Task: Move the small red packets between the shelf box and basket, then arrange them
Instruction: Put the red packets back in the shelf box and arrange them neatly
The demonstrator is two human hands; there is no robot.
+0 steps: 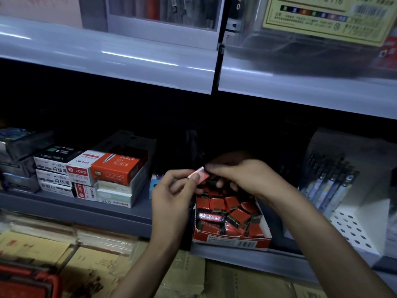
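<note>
Two bare forearms reach up from the bottom edge to meet in front of the lower shelf (86,209). The left hand (171,198) pinches the left end of one small red packet (198,174) between thumb and curled fingers. The right hand (247,175) arches over from the other side, its bent fingertips closed on the packet's right end. Whether its palm hides anything more cannot be told. The red packet is held in the air, tilted, just above the back of the open box (232,243).

That red-and-white cardboard box sits at the front of the shelf, directly below the hands. It is filled with more packets (234,214), which lie jumbled at different angles.

To the left on the same shelf stand stacked pen cartons (103,175), orange, white and black. To the right, a white perforated rack (352,229) holds rows of pens (330,186).

Below the shelf lie flat brown cardboard cases (96,265). The corner of a red basket (28,282) shows at the bottom left, well apart from the box. Overhead runs the pale edge of an upper shelf (107,54), with a yellow label (322,16) at the top right.
</note>
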